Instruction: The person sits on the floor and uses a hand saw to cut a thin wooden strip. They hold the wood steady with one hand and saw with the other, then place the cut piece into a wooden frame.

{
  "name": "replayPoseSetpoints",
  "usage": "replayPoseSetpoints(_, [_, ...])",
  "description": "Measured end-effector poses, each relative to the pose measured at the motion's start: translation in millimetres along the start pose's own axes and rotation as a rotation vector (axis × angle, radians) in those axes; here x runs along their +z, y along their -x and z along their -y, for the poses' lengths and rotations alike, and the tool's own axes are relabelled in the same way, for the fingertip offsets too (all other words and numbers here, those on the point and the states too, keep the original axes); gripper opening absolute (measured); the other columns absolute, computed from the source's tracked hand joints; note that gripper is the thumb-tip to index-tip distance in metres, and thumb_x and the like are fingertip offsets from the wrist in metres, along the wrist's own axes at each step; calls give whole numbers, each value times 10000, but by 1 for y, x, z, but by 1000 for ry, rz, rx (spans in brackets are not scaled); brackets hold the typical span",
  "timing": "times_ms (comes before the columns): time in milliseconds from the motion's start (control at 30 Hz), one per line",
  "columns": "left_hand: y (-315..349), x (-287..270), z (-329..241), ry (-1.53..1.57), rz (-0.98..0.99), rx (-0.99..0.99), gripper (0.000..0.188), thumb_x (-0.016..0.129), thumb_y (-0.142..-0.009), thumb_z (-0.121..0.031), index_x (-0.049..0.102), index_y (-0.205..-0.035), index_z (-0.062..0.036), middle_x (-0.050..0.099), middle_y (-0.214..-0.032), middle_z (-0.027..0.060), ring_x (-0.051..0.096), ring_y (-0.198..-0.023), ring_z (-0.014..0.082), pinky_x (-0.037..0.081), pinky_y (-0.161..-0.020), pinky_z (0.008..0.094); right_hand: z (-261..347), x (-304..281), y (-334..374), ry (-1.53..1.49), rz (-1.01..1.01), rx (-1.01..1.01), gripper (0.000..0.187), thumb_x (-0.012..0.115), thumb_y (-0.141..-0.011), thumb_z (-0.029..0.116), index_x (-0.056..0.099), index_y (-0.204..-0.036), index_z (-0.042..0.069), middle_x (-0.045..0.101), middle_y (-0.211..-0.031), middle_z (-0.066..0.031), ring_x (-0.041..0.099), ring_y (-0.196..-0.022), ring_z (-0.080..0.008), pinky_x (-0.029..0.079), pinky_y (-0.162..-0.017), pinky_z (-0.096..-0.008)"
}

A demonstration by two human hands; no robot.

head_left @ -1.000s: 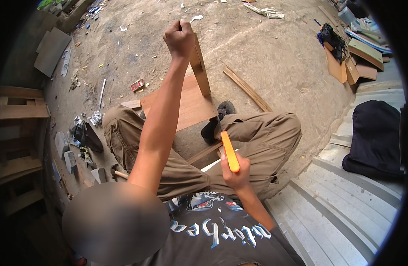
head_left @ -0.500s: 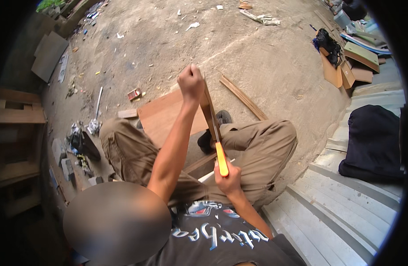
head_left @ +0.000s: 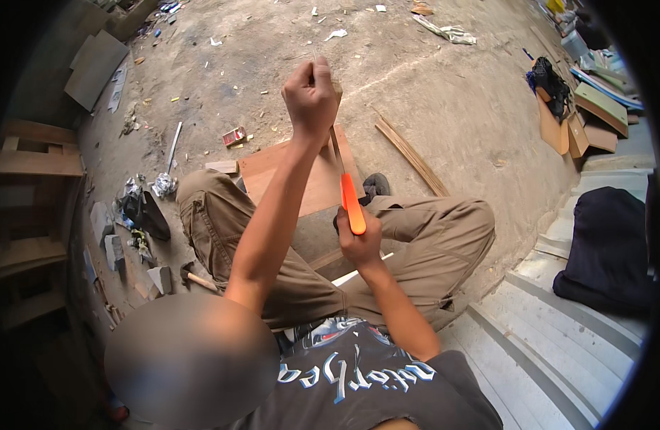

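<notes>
My left hand (head_left: pixel 308 100) is reached far forward in a fist round a narrow wooden strip (head_left: pixel 338 90), which shows only a little beside the fingers. Nearer my body, my right hand (head_left: pixel 361 240) grips the orange handle of a thin-bladed tool (head_left: pixel 353 208). Its narrow blade points forward toward the left fist; the exact kind of tool is unclear. Below both hands a flat wooden board (head_left: pixel 272 172) lies on the ground between my bent legs, partly covered by my left forearm.
Wooden slats (head_left: pixel 412 158) lie beyond my right foot. A hammer (head_left: pixel 198 278) rests by my left leg, near grey blocks (head_left: pixel 115 252) and a black bag (head_left: pixel 145 213). A red packet (head_left: pixel 234 136) sits past the board. Corrugated metal sheeting (head_left: pixel 516 322) carries a dark cloth bundle (head_left: pixel 602 244) at right.
Both hands have moved forward, the right one further, carrying the tool closer to the left fist. The whole view has shifted slightly, and the hammer now shows by my left leg.
</notes>
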State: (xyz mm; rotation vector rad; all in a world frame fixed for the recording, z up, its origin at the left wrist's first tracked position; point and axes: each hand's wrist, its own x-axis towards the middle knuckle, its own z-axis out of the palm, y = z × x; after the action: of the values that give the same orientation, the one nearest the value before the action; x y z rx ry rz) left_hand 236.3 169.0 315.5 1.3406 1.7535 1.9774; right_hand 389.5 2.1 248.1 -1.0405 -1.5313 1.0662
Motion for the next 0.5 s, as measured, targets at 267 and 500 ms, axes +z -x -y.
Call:
replayPoseSetpoints(267, [-16, 7, 30, 45, -155, 33, 359, 491, -922, -176, 495, -599, -18, 423, -500, -21, 386, -481, 67, 294, -449, 293, 24, 1, -4, -7, 46, 120, 155, 622, -890, 82, 578, -776, -13, 538, -542, -121, 565, -461, -194, 427, -471, -321])
replayPoseSetpoints(500, [-10, 7, 26, 50, -111, -2, 356, 458, -893, -190, 469, -580, -20, 424, -480, 9, 411, -477, 100, 316, -461, 308, 14, 8, -19, -8, 7, 115, 169, 614, -872, 55, 557, -730, -16, 505, -535, -126, 521, -462, -149, 396, -457, -330])
